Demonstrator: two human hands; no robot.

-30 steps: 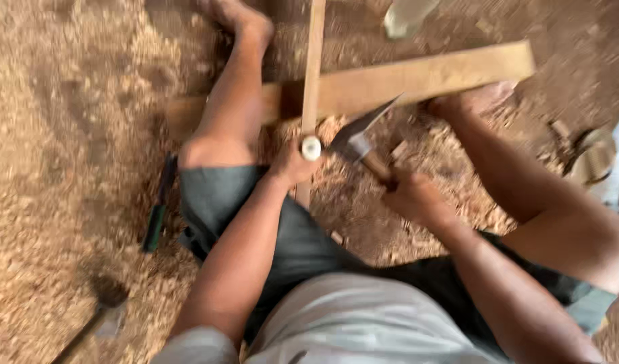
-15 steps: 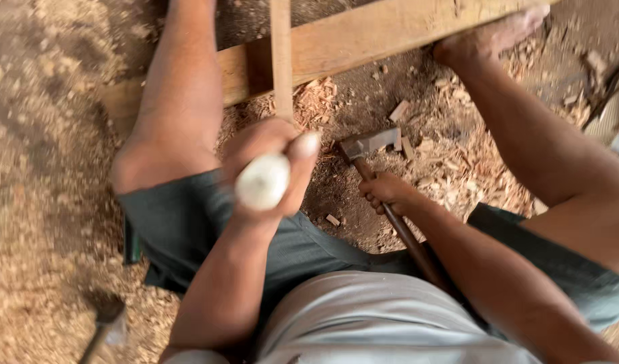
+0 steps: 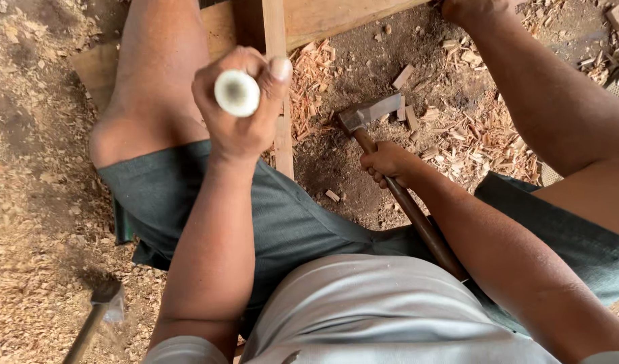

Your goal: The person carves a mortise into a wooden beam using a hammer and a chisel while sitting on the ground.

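Now the left hand [image 3: 239,111] has risen toward the camera, fist closed around a pale round-ended handle [image 3: 237,92]. Right of centre, the right hand [image 3: 388,164] grasps the hammer [image 3: 370,114], lowered onto chip-strewn ground below the plank [image 3: 336,13].

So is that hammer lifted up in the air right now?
No: the hammer has its metal head down on the dirt among the wood chips, with the right hand gripping its wooden handle.
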